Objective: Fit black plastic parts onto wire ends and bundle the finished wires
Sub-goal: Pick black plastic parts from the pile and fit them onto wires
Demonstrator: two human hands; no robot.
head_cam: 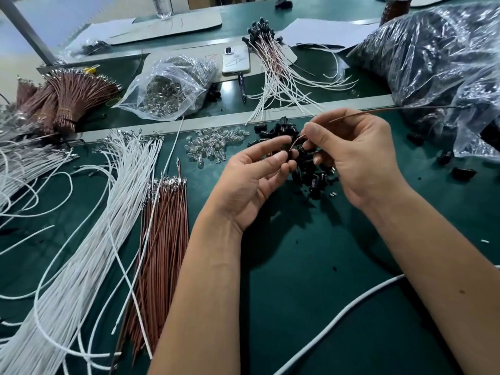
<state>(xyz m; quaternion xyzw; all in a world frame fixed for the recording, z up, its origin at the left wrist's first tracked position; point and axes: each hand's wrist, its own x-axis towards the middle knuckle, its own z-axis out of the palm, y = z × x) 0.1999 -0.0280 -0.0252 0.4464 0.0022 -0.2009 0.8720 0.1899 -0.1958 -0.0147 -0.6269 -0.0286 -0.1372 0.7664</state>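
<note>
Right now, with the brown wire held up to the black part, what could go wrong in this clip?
1. The right hand pinches the brown wire near its tip; the long free end sweeps toward the plastic bag and might snag it.
2. The left hand pinches a small black part above the loose pile of black parts; if dropped, it would be lost among them.
3. Misaligned, the thin wire tip may bend.
</note>
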